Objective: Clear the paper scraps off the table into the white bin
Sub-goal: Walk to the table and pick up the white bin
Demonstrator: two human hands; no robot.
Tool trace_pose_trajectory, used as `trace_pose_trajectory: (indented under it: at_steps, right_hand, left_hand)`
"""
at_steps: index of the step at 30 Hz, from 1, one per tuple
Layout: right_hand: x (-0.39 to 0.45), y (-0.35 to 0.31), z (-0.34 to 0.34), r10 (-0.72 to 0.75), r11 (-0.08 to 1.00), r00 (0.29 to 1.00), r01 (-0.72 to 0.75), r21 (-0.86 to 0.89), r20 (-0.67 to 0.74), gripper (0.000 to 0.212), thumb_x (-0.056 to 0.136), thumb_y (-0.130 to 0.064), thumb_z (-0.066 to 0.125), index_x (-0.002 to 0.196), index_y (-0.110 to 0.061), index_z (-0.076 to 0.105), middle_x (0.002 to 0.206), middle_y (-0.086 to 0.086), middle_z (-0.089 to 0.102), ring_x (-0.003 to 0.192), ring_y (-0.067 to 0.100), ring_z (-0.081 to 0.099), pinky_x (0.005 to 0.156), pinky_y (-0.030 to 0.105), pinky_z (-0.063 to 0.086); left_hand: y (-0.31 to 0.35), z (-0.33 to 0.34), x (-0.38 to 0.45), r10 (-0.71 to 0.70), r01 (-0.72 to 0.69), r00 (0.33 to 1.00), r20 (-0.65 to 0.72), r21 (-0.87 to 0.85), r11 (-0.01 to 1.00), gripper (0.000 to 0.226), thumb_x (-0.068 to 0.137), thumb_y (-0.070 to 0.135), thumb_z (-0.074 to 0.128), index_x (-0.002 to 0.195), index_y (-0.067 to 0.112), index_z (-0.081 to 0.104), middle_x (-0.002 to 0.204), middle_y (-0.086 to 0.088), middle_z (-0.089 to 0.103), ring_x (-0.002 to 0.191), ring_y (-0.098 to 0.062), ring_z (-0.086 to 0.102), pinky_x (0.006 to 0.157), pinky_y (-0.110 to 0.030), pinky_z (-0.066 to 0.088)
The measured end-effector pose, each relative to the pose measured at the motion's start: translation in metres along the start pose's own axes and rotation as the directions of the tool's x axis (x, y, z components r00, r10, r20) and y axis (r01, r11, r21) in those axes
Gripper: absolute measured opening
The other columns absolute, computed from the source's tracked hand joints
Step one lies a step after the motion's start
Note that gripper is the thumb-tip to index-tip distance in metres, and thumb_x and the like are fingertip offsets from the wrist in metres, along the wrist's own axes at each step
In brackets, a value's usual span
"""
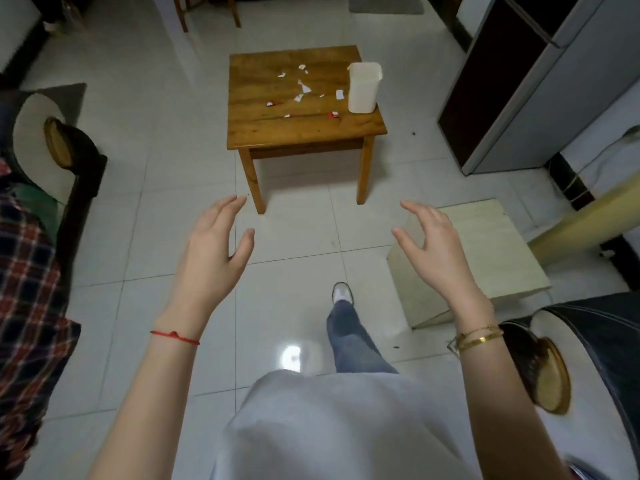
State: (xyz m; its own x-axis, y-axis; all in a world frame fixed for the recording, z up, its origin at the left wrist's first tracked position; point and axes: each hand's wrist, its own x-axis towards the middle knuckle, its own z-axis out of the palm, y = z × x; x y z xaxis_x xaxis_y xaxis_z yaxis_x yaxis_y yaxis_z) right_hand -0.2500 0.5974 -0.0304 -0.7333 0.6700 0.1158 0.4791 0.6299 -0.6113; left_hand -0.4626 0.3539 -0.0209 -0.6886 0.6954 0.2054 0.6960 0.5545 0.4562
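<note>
1. Wooden and low, the table (304,129) stands ahead of me on the tiled floor, well apart from my hands, so I judge I must step closer first.
2. My left hand (211,251) and right hand (434,247) hang in the air, fingers spread, holding nothing.
3. The paper scraps (302,88), white and red, lie scattered over the tabletop.
4. The white bin (363,88) stands upright at the table's right edge, near the scraps; I cannot see what it holds.
</note>
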Motion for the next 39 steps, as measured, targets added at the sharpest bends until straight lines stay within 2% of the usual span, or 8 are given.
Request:
trace_pose_trajectory:
  at_steps: [3,7,12,16,19,28,34,39]
  right_hand:
    - [0.057,0.015,0.005,0.014,1.000,1.000,-0.014,0.000,-0.001,0.045,0.094,-0.030,0.056,0.136,-0.015,0.048,0.137,0.006,0.052,0.129,0.022,0.042,0.110,0.040,0.032]
    - [0.147,0.036,0.001,0.007,1.000,1.000,-0.007,-0.002,0.007,0.045,0.094,-0.030,0.056,0.136,-0.015,0.049,0.136,0.005,0.052,0.129,0.022,0.042,0.110,0.037,0.032]
    - [0.268,0.054,-0.015,-0.018,1.000,1.000,0.019,-0.010,0.019,0.044,0.095,-0.030,0.055,0.136,-0.016,0.048,0.136,0.005,0.052,0.129,0.022,0.043,0.107,0.034,0.031]
    - [0.341,0.062,-0.019,-0.032,0.999,0.999,0.032,-0.005,0.018,0.043,0.095,-0.029,0.055,0.135,-0.015,0.049,0.134,0.005,0.054,0.127,0.021,0.044,0.108,0.038,0.035]
    - [0.389,0.071,-0.014,-0.018,1.000,1.000,0.018,-0.002,0.024,0.043,0.095,-0.029,0.055,0.135,-0.015,0.049,0.135,0.004,0.054,0.128,0.020,0.044,0.107,0.035,0.033]
    - [0.532,0.100,0.026,0.006,1.000,0.999,-0.005,-0.026,0.052,0.044,0.094,-0.024,0.058,0.134,-0.007,0.050,0.133,0.010,0.055,0.125,0.022,0.048,0.103,0.024,0.029]
    - [0.634,0.108,0.043,0.047,0.999,0.999,-0.046,-0.014,0.020,0.037,0.094,-0.022,0.058,0.128,-0.007,0.053,0.126,0.011,0.059,0.116,0.025,0.053,0.095,0.028,0.035]
    - [0.695,0.124,0.054,0.118,0.993,0.993,-0.118,0.001,0.006,0.038,0.095,-0.024,0.056,0.130,-0.010,0.051,0.132,0.008,0.055,0.122,0.022,0.049,0.101,0.028,0.035]
  left_hand:
    - [0.000,0.019,0.061,0.015,-0.015,1.000,0.011,-0.023,1.000,0.048,0.092,0.033,0.047,0.137,0.021,0.038,0.142,-0.002,0.046,0.133,-0.018,0.040,0.110,-0.035,0.033]
    - [0.008,0.042,0.152,0.010,-0.009,1.000,0.012,-0.019,1.000,0.047,0.092,0.032,0.048,0.137,0.022,0.039,0.142,-0.001,0.046,0.132,-0.017,0.040,0.108,-0.028,0.029]
    - [0.024,0.059,0.260,-0.006,0.004,1.000,-0.024,-0.064,0.998,0.047,0.092,0.029,0.049,0.137,0.019,0.041,0.142,-0.004,0.046,0.133,-0.018,0.040,0.110,-0.029,0.030]
    - [0.029,0.074,0.325,-0.029,0.028,0.999,-0.017,-0.086,0.996,0.048,0.091,0.026,0.050,0.137,0.018,0.041,0.142,-0.005,0.046,0.134,-0.020,0.038,0.113,-0.044,0.030]
    - [0.025,0.089,0.370,-0.033,0.032,0.999,0.001,-0.100,0.995,0.048,0.092,0.028,0.050,0.138,0.019,0.040,0.142,-0.005,0.045,0.135,-0.020,0.038,0.111,-0.047,0.032]
    - [-0.009,0.142,0.521,0.014,-0.009,0.998,0.054,-0.094,0.996,0.048,0.091,0.031,0.049,0.137,0.019,0.040,0.140,-0.005,0.047,0.131,-0.019,0.041,0.108,-0.037,0.037]
    - [-0.028,0.169,0.630,0.027,-0.019,0.993,0.117,-0.066,0.998,0.048,0.092,0.030,0.049,0.138,0.018,0.040,0.139,-0.006,0.048,0.129,-0.022,0.043,0.108,-0.038,0.038]
    - [-0.034,0.193,0.709,0.072,-0.064,0.982,0.175,-0.053,0.997,0.049,0.092,0.028,0.050,0.138,0.016,0.040,0.139,-0.008,0.048,0.128,-0.024,0.045,0.106,-0.036,0.040]
